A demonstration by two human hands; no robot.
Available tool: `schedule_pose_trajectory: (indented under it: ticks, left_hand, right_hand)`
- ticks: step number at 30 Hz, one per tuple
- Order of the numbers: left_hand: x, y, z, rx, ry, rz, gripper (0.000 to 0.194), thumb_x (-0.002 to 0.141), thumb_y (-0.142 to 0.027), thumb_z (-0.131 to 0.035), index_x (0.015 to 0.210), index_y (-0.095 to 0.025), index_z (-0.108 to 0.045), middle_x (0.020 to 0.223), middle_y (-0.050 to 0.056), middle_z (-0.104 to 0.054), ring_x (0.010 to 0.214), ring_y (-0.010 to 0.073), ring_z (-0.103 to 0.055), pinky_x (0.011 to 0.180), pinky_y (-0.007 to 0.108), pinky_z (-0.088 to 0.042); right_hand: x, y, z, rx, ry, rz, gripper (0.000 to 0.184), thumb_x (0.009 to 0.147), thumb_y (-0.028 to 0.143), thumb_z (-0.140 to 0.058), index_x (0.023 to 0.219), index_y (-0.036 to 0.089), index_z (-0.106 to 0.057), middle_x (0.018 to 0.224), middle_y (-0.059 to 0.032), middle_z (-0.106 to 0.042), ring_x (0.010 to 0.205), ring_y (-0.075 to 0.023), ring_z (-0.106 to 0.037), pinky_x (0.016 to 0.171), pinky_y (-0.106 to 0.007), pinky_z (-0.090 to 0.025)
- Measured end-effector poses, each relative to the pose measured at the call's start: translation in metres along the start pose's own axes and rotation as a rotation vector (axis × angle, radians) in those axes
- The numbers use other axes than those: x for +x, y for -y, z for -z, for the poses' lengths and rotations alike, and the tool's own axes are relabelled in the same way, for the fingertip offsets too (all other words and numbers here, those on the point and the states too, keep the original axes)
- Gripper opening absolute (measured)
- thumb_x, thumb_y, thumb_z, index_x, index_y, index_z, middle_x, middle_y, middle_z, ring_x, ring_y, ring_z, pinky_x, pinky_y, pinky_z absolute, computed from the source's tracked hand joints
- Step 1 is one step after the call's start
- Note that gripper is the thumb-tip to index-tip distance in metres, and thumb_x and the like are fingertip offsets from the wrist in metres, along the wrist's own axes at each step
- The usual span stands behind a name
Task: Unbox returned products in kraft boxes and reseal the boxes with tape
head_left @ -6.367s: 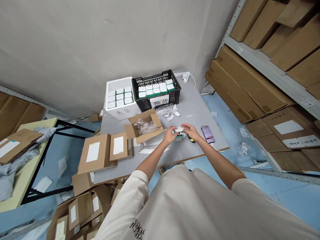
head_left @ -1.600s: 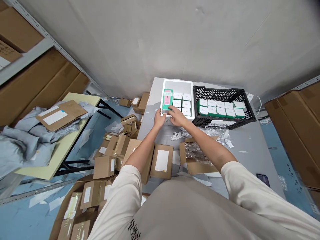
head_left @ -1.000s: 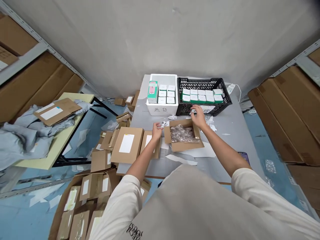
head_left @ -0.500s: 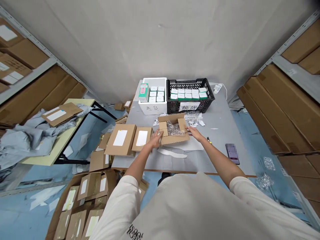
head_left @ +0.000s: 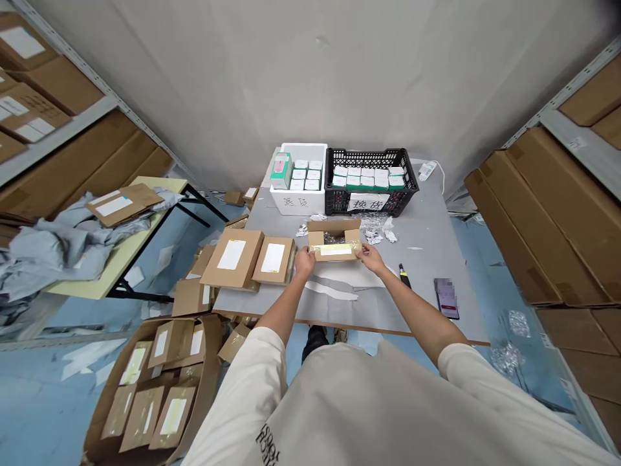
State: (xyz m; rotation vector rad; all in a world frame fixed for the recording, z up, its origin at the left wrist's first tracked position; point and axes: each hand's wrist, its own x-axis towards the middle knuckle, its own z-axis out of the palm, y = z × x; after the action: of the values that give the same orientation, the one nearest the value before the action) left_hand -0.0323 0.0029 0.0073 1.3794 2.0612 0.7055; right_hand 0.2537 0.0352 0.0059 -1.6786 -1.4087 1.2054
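Note:
Between my hands is a cardboard box (head_left: 334, 254), its front flap folded over and bearing a white label strip under yellowish tape. My left hand (head_left: 305, 262) grips its left front corner, and my right hand (head_left: 371, 257) grips the right front corner. Clear bubble wrap (head_left: 334, 239) shows inside through the top opening. Torn white paper (head_left: 334, 288) lies on the table in front of the box. To the left are two closed, labelled cartons, a larger one (head_left: 233, 259) and a smaller one (head_left: 274, 260).
Behind stand a white foam box (head_left: 301, 202) and a black crate (head_left: 371, 200), both holding green-and-white boxes. A utility knife (head_left: 404, 276) and a phone (head_left: 446, 299) lie to the right. A big carton (head_left: 208, 362) of parcels stands on the floor, lower left.
Earlier my hands set a green-and-pink box upright in the foam box. They then moved to the open cardboard box, took both its sides, and have now turned its taped, labelled face toward me.

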Motion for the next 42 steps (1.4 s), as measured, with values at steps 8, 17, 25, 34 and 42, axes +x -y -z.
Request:
schedule_pose_trajectory:
  ticks: [8,17,25,34,42]
  left_hand:
    - [-0.016,-0.023,0.039,-0.141,-0.185,-0.267,0.040,0.098,-0.035,-0.051,0.131,-0.016,-0.065,0.115,0.014,-0.070,0.104,0.0294,-0.067,0.100,0.043,-0.050]
    - [-0.018,0.019,0.143,-0.273,-0.406,-0.272,0.047,0.101,-0.037,-0.049,0.144,-0.018,-0.058,0.130,0.014,-0.056,0.120,0.0265,-0.060,0.108,0.036,-0.048]
    - [-0.026,0.145,0.262,-0.263,-0.540,-0.175,0.050,0.100,-0.032,-0.049,0.147,-0.016,-0.053,0.130,0.017,-0.053,0.130,0.0299,-0.054,0.116,0.040,-0.042]
    - [-0.061,0.302,0.358,-0.263,-0.710,0.113,0.050,0.099,-0.032,-0.050,0.147,-0.019,-0.052,0.128,0.015,-0.053,0.122,0.0281,-0.059,0.110,0.040,-0.048]
    - [-0.074,0.394,0.376,-0.326,-0.521,0.173,0.064,0.095,-0.025,-0.049,0.158,-0.017,-0.040,0.144,0.017,-0.056,0.129,0.0272,-0.061,0.111,0.043,-0.049]
  right_hand:
    - [-0.011,0.043,0.000,0.022,-0.260,0.202,0.048,0.083,0.048,-0.058,0.121,0.020,-0.066,0.121,-0.0130,-0.072,0.101,-0.0278,-0.069,0.094,-0.041,-0.055]
    - [-0.016,0.137,-0.082,0.004,-0.234,0.397,0.050,0.084,0.052,-0.062,0.120,0.019,-0.068,0.120,-0.0127,-0.074,0.096,-0.0261,-0.069,0.088,-0.039,-0.056]
    - [-0.030,0.217,-0.242,-0.089,-0.086,0.518,0.050,0.084,0.050,-0.063,0.121,0.017,-0.074,0.111,-0.0091,-0.077,0.081,-0.0234,-0.065,0.084,-0.039,-0.054]
    - [-0.063,0.277,-0.445,-0.099,0.198,0.590,0.053,0.087,0.050,-0.060,0.127,0.017,-0.072,0.089,-0.0071,-0.076,0.077,-0.0239,-0.066,0.083,-0.039,-0.055]
    - [-0.072,0.289,-0.536,-0.122,0.471,0.578,0.074,0.080,0.042,-0.069,0.149,0.019,-0.055,0.117,-0.0104,-0.073,0.103,-0.0285,-0.067,0.096,-0.043,-0.055]
